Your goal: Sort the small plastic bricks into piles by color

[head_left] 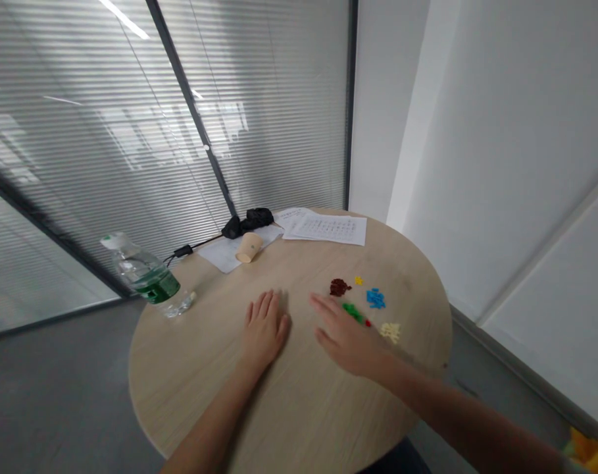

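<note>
My left hand [265, 330] lies palm down on the round wooden table [210, 382], fingers stretched out and holding nothing. To its right, my right hand [347, 337] is held over the tabletop with its fingers extended and nothing visible in them. Small pieces sorted by colour lie beyond and beside the right hand: a dark brown pile [339, 287], a few yellow pieces [358, 280], a blue pile [376, 298], a green pile [352, 312] partly behind the hand, a red piece [368, 323] and a cream pile [390, 332]. Their exact kind is too small to make out.
A clear plastic bottle [155, 283] with a green label stands at the table's left edge. A paper cup [249, 247] lies tipped near the back, by a black bundle [257, 218] with a cable. Printed sheets [331, 229] lie at the far edge.
</note>
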A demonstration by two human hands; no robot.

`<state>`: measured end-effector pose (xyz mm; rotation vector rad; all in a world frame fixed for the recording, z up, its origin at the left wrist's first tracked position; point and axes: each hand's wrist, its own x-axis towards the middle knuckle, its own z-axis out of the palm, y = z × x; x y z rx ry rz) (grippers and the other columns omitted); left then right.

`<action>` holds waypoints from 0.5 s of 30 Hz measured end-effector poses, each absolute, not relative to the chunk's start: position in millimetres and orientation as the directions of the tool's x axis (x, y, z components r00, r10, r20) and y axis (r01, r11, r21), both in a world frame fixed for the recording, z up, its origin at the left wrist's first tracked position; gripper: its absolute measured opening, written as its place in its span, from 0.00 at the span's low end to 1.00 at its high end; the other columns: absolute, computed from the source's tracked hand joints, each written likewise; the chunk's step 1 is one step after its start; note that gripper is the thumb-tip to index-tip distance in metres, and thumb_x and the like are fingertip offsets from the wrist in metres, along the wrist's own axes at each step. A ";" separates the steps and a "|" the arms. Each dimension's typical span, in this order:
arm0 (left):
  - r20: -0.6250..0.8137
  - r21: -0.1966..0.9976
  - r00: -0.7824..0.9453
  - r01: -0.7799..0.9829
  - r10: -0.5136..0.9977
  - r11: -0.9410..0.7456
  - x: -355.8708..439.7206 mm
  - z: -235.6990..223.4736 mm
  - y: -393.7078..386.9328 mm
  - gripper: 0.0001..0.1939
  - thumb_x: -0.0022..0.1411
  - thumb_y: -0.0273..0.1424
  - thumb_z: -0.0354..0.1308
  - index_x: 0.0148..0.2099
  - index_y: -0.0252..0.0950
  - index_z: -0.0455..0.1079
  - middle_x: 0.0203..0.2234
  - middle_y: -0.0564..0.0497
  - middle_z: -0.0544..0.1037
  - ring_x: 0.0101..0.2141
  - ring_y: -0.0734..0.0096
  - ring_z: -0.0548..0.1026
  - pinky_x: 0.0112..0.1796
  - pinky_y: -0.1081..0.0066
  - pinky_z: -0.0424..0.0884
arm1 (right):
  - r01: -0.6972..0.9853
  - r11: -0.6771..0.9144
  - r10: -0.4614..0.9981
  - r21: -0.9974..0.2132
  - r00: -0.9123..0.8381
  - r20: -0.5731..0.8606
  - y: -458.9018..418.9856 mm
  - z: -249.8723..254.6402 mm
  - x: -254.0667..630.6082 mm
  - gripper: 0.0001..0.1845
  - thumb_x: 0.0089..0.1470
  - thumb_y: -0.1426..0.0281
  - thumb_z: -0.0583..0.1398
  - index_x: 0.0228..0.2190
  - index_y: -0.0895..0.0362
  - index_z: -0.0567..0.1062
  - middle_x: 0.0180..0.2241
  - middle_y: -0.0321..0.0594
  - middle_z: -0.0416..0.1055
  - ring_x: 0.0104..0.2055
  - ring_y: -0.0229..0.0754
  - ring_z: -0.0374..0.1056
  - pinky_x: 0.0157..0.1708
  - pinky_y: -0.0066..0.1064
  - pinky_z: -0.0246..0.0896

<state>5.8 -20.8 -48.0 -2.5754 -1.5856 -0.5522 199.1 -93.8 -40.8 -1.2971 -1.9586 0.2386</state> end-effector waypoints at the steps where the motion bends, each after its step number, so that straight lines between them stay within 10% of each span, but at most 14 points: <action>1: 0.284 0.093 0.375 0.905 0.883 -0.414 0.6 -50.0 -23.3 0.26 0.64 0.33 0.44 0.62 0.29 0.54 0.61 0.38 0.58 0.61 0.54 0.53 0.59 0.51 0.50 | 0.737 0.454 0.867 -0.500 -0.236 0.440 -95.0 -43.1 179.5 0.29 0.56 0.70 0.51 0.58 0.61 0.60 0.60 0.51 0.57 0.63 0.49 0.51 0.61 0.47 0.45; 15: 0.110 -0.120 0.392 0.918 0.913 -0.379 -16.0 -54.5 -40.5 0.29 0.67 0.39 0.34 0.65 0.29 0.52 0.63 0.43 0.52 0.62 0.60 0.52 0.58 0.54 0.51 | 0.896 0.328 0.935 -0.300 -0.262 0.238 -78.7 -69.0 152.8 0.36 0.60 0.57 0.47 0.59 0.73 0.55 0.63 0.58 0.43 0.66 0.52 0.38 0.64 0.45 0.36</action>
